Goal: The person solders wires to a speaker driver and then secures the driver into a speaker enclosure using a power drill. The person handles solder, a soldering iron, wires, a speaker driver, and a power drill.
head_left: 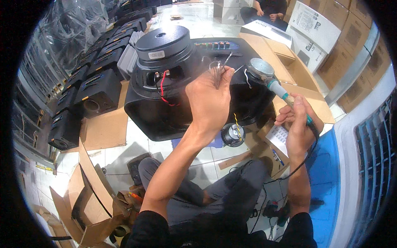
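The left hand's (209, 97) grip pinched thin solder-like wire (217, 74) over the black speaker cabinet (142, 109), probably for fine control; the right hand's (302, 124) grip closed around the handle of the soldering iron (278, 88), presumably avoiding its heat, near the round silver driver (261, 66).

Left hand (210, 97): fingertips blurred; number of thin silvery wire strands (216, 72) beside them cannot be told. Same hand and wrist hide part of the large black speaker cabinet (142, 109). Right hand (302, 124) covers part of 1 grey-and-teal-handled tool (278, 88). White printed paper sheet (278, 138): print too small to read. Seated co-worker in dark clothing (278, 5): head cut off, upper edge. Black sleeves (149, 229): cut off, lower edge.
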Demonstrator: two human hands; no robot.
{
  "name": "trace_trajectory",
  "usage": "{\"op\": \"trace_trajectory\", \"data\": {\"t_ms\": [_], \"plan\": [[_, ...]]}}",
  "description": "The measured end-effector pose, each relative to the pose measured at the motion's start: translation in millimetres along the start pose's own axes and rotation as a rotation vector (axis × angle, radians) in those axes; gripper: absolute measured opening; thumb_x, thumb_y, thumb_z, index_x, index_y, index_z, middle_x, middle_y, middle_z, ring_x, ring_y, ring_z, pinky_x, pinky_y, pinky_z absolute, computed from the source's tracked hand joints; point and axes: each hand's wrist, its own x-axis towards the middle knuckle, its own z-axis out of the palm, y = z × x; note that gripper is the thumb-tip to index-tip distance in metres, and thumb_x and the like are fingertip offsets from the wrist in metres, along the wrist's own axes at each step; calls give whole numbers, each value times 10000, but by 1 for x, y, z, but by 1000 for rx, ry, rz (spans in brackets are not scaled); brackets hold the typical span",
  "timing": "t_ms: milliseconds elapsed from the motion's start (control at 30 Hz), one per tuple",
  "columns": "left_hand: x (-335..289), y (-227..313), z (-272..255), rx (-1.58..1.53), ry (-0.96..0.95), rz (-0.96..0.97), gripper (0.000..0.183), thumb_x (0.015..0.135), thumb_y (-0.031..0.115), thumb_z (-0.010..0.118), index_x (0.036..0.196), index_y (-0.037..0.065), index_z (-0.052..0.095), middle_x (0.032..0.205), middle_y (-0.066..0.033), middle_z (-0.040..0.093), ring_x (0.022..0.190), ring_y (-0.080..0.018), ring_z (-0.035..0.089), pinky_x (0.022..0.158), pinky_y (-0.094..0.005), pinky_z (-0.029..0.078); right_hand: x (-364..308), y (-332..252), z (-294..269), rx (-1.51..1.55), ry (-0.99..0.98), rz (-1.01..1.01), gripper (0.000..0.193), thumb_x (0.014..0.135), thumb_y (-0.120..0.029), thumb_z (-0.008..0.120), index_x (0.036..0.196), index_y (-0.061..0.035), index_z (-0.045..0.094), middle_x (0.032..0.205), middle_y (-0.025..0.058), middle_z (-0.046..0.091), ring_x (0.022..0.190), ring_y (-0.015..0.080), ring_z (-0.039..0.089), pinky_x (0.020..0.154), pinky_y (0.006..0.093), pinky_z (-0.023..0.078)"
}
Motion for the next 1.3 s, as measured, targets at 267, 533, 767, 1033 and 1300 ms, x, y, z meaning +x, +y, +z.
{"op": "trace_trajectory", "data": {"t_ms": [267,533,767,1033,1300], "plan": [[-3,-4,-1,9,-23,-33,165,906,147,711,867,-12,728,577,11,569,519,-39,469,476,-234,381,-3,3,10,-84,30,-63,318,1001,-211,546,1129,58,658,740,136,666,578,140,643,551,256,535],[-1,-4,0,89,-52,17,173,904,143,699,865,-25,713,556,-27,543,514,-66,456,485,-276,393,-10,4,13,-174,20,-91,309,997,-196,551,1134,60,656,727,126,673,588,134,648,571,257,531],[0,-4,0,71,-61,28,171,904,139,697,866,-26,715,560,-47,557,518,-72,462,488,-282,400,-6,6,14,-167,39,-121,317,1001,-204,548,1126,66,657,707,127,669,571,134,642,548,253,521],[1,-7,4,71,-72,65,150,897,119,703,873,-28,718,597,-89,605,533,-81,481,506,-296,421,-9,5,16,-129,72,-101,324,1004,-204,541,1120,75,659,693,138,665,540,146,640,510,252,517],[0,-7,1,93,-99,75,159,904,125,695,882,-31,716,619,-104,611,545,-100,508,522,-300,429,-9,6,17,-138,80,-133,354,1001,-215,532,1086,103,662,697,139,645,521,147,623,493,242,523]]}}
